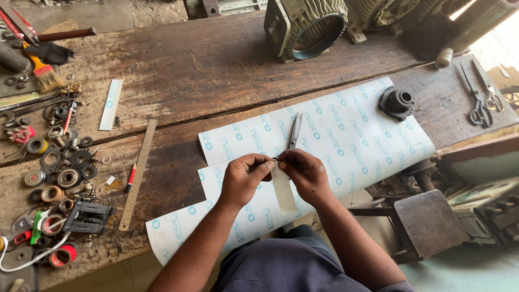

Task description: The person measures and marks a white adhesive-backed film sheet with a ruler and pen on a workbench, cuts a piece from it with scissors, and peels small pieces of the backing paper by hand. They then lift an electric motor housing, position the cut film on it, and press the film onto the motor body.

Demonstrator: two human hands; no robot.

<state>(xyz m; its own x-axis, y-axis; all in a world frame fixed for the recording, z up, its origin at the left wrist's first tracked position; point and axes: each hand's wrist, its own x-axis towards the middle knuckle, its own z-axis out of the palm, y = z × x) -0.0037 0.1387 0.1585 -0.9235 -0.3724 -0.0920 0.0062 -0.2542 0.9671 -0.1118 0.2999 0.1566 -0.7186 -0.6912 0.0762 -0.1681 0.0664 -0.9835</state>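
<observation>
My left hand (pixel 246 177) and my right hand (pixel 305 172) meet over a large white sheet (pixel 351 140) with blue round marks, spread on the wooden bench (pixel 205 70). Both pinch the top end of a narrow white paper strip (pixel 284 193) that hangs down toward me. My right hand also holds scissors (pixel 295 130), whose blades point away from me over the sheet.
A steel ruler (pixel 138 173) and a red pencil (pixel 131 177) lie left of the sheet. Several bearings, washers and tape rolls (pixel 59 178) crowd the left edge. A black part (pixel 396 103) weighs the sheet's far corner. Two scissors (pixel 480 97) lie right, motor housings (pixel 305 27) behind.
</observation>
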